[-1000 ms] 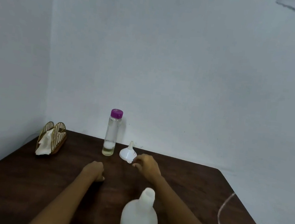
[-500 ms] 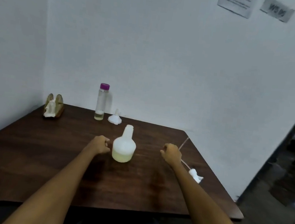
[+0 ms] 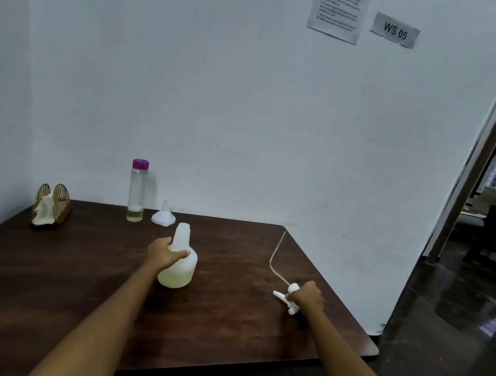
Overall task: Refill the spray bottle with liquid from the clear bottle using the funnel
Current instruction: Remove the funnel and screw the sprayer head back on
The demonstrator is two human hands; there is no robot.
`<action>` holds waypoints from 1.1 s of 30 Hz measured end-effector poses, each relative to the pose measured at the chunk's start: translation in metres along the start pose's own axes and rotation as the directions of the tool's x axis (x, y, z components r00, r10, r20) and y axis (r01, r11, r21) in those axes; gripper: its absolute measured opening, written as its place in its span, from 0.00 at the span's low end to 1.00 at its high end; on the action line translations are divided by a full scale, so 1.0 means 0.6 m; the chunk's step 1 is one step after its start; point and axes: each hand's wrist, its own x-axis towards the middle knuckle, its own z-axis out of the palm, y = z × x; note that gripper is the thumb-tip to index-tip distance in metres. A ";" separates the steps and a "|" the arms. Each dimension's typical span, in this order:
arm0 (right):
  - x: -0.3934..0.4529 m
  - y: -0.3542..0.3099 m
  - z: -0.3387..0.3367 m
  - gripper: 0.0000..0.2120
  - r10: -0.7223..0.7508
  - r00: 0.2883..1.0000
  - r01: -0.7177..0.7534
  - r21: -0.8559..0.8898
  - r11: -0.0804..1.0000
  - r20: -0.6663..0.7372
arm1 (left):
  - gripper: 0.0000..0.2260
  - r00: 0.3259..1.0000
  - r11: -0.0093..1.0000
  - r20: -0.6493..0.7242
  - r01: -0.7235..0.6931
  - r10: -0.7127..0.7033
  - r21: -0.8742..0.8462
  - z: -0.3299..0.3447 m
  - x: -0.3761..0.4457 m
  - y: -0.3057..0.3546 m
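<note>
The white spray bottle [image 3: 180,268] stands uncapped in the middle of the dark wooden table [image 3: 75,285], with pale yellow liquid in its base. My left hand [image 3: 165,252] grips it at the shoulder. My right hand [image 3: 305,296] is curled round the white spray head [image 3: 285,298], which lies near the table's right edge with its thin tube [image 3: 276,257] arching away. The clear bottle [image 3: 136,195] with a purple cap stands at the back by the wall, holding a little liquid. The white funnel [image 3: 163,217] rests upside down just right of it.
A wicker napkin holder [image 3: 51,204] with white tissue sits at the back left corner. Walls close the table's far and left sides. The table's right edge drops to a dark glossy floor [image 3: 442,318], with an open doorway beyond.
The view has pulled back and up. My left hand moved from beside the spray bottle onto its shoulder. My right hand left the funnel, moved right and closed on the spray head.
</note>
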 end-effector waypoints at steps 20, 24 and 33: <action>-0.010 -0.071 0.051 0.09 -0.459 0.859 0.505 0.226 0.833 -0.227 | 0.20 0.998 0.979 -0.055 0.030 -0.019 0.201 -0.013 0.005 -0.001; -0.001 -0.093 0.037 0.06 -0.590 0.733 0.670 0.209 0.712 -0.340 | 0.19 0.999 0.982 -0.044 0.036 -0.028 0.183 -0.013 0.011 -0.010; -0.009 -0.136 -0.009 0.11 -0.831 0.379 0.818 -0.273 0.507 -0.406 | 0.14 1.000 0.990 -0.021 0.020 -0.017 0.139 -0.020 0.015 -0.004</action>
